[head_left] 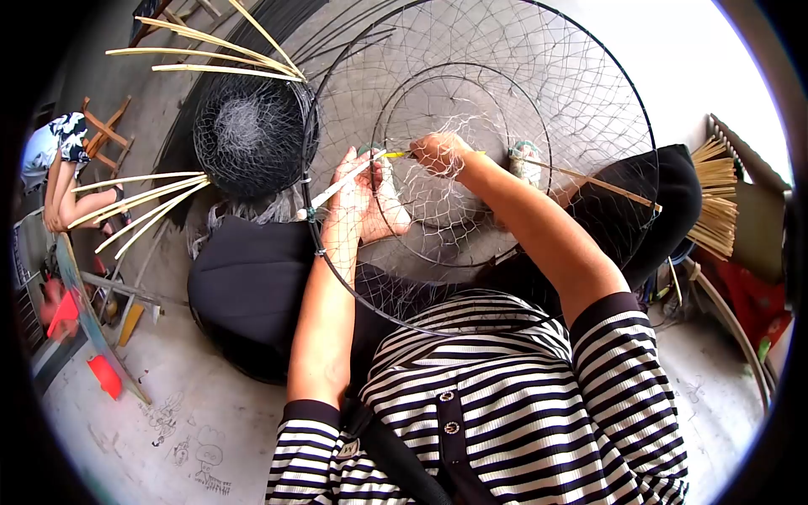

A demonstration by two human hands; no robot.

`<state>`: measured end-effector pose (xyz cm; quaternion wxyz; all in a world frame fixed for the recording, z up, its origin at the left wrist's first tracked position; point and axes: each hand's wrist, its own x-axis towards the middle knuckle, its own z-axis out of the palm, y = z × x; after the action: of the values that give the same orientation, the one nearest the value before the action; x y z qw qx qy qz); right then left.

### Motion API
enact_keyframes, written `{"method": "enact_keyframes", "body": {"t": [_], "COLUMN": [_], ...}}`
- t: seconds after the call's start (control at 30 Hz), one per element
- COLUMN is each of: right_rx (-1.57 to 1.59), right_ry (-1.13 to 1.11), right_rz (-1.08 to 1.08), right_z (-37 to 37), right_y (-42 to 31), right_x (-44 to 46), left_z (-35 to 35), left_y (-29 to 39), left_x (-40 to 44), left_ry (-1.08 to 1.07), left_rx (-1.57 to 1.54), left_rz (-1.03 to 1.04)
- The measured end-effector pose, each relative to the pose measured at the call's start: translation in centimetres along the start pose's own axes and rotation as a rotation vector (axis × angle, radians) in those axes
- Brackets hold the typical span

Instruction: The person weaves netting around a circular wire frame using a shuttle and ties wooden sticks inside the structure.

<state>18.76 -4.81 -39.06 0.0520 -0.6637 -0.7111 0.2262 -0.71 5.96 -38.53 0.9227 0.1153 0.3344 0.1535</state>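
Black-rimmed net [463, 202] around left hand [353, 189], right hand [441, 153] gripping yellow tool [394, 155].

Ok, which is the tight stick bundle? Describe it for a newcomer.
Find the large black-hooped mesh net in front of the person. Go right, past the rounded black fabric, to the thick bundle of slim, pale tan sticks. It is packed tight, unlike the loose pale sticks fanning out on the left.
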Motion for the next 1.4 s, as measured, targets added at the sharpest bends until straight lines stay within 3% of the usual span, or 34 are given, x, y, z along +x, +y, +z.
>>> {"method": "enact_keyframes", "body": {"t": [0.03, 0.07, 0.17, 0.23, 0.33, 0.43, 0.47, 0.5, 0.53, 0.57, 0.6, 0.63, 0.73, 0.83, 0.9, 1.03, 1.2, 1.37, 1.4], "right_rx": [0.002, 0.102, 0.156, 0.199, 0.105, 0.129, 0.12, 0.141, 0.879, 0.917, 0.954, 0.992, 1.108, 1.552, 1.313, 1.224, 1.271, 0.976, 1.07], "right_ry": [0.002, -0.077, 0.006, -0.012, -0.103, -0.266, -0.185, 0.018, -0.05, -0.081, -0.114, -0.147, -0.195, -0.169, -0.13, -0.095, -0.108, 0.051, 0.03], "right_rz": [-0.033, 0.109, 0.007, 0.07, 0.213, 0.39, 0.328, 0.077, 0.26, 0.235, 0.211, 0.188, 0.262, 0.219, 0.224, 0.253, 0.263, 0.122, 0.197], "right_z": [-1.1, -2.1, -0.5, -1.4, -2.1, -3.6, -0.3, 3.7, 3.0, 2.5, 1.1, -0.5, -0.7, 1.0, 1.5, 1.9, 0.9, 1.6, 1.5], "right_y": [-0.9, -2.1, -4.4, -5.1, -4.5, -2.3, -0.2, 3.0, 3.3, 3.3, 2.9, 2.5, 1.5, 1.0, 0.2, -1.0, -2.7, -3.0, -3.1], "right_x": [0.1, 0.8, 4.3, 4.1, 2.4, 0.7, 1.3, 1.8, 1.4, 1.4, 1.2, 1.0, 0.9, 1.1, 1.4, 2.0, 1.4, 1.9, 1.8], "left_z": [0.2, 0.5, 2.1, 2.2, 1.0, -1.6, -1.2, -0.2, -1.7, -3.0, -0.4, -0.1, 3.5, 3.3, 2.8, 2.1, 0.7, -1.1, -1.0], "left_y": [-0.2, -0.4, -1.3, -1.3, -0.8, 2.4, 3.3, 4.3, 6.1, 7.5, 7.4, 7.6, 4.7, 2.6, 1.8, 1.0, -0.7, -0.9, -0.9], "left_x": [0.1, 0.2, -0.2, -0.7, -0.5, -0.9, -1.2, -1.9, -2.4, -2.7, -3.6, -4.4, -4.8, -4.6, -4.4, -4.1, -2.9, -2.2, -2.1], "left_ry": [0.038, 0.077, 0.296, 0.384, 0.389, 0.058, 0.108, 0.161, 0.08, -0.003, 0.321, 0.252, 0.426, 0.321, 0.311, 0.221, 0.395, 0.251, 0.246], "left_rx": [-0.007, -0.011, 0.13, 0.187, 0.174, -0.01, 0.027, 0.064, 0.041, 0.02, 0.088, 0.218, 0.676, 0.848, 0.958, 0.835, 0.559, 0.449, 0.444], "left_rz": [-0.001, -0.001, 0.096, 0.141, 0.272, 0.417, 0.569, 0.723, 0.696, 0.666, 0.77, 0.711, 0.434, 0.101, 0.043, 0.086, 0.074, 0.04, 0.015]}}
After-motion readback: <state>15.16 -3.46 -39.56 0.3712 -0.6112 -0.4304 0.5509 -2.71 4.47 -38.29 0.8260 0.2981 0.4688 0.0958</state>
